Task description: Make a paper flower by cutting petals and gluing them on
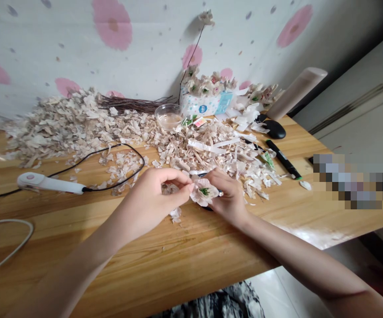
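Observation:
In front of me, above the table, is a pale pinkish handmade flower [204, 192] with a green centre. The thumb and fingers of my left hand [160, 194] pinch its left petal edge. My right hand [229, 194] is closed at the flower's right side, its fingers partly hidden by the petals. Dark curved bits and a small shiny piece show by the right fingers; what they belong to I cannot make out. A heap of dried pale petals [208, 148] lies just beyond both hands.
A larger petal pile [62, 123] spreads along the wall, near thin brown twigs [132, 104]. Finished flowers [208, 84] sit on a tissue pack [200, 104] beside a clear bowl [168, 117]. A white corded tool [54, 183] lies left, a black marker [284, 160] right.

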`<action>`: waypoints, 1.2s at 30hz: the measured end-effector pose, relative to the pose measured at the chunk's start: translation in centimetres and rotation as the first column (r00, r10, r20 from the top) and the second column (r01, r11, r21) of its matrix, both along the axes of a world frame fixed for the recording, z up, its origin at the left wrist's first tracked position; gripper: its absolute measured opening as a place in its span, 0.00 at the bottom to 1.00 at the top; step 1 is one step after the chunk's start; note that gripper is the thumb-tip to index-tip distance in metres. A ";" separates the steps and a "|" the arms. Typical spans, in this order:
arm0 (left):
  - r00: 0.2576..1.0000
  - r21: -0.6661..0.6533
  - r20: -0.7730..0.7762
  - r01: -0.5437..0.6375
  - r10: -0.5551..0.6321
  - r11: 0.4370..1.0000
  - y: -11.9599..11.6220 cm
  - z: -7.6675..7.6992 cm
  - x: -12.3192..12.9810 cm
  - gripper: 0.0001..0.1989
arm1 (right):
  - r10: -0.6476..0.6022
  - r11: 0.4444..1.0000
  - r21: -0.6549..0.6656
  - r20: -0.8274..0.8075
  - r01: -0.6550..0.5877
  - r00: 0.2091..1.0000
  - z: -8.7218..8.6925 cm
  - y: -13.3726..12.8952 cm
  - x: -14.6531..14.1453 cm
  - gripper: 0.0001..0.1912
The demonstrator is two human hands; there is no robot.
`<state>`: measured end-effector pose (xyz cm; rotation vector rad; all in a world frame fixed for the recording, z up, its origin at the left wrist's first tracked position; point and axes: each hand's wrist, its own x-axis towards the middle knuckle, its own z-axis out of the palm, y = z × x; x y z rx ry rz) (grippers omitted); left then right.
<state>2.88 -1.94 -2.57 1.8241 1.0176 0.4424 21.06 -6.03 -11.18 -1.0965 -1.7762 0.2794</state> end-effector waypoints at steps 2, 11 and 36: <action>1.000 -0.003 -0.007 -0.010 0.010 1.000 -0.1 0.1 0.0 0.07 | 0.002 1.000 0.004 0.002 -0.002 1.000 0.0 0.0 0.0 0.09; 0.999 -0.047 -0.024 -0.034 0.033 0.998 -0.1 -0.1 0.0 0.07 | 0.020 1.000 0.001 0.018 -0.020 1.000 -0.1 0.0 0.1 0.10; 0.995 -0.393 0.099 0.029 0.011 0.919 2.0 -1.3 -0.5 0.09 | 0.041 0.999 -0.035 0.024 -0.040 0.999 -0.2 -0.1 0.2 0.14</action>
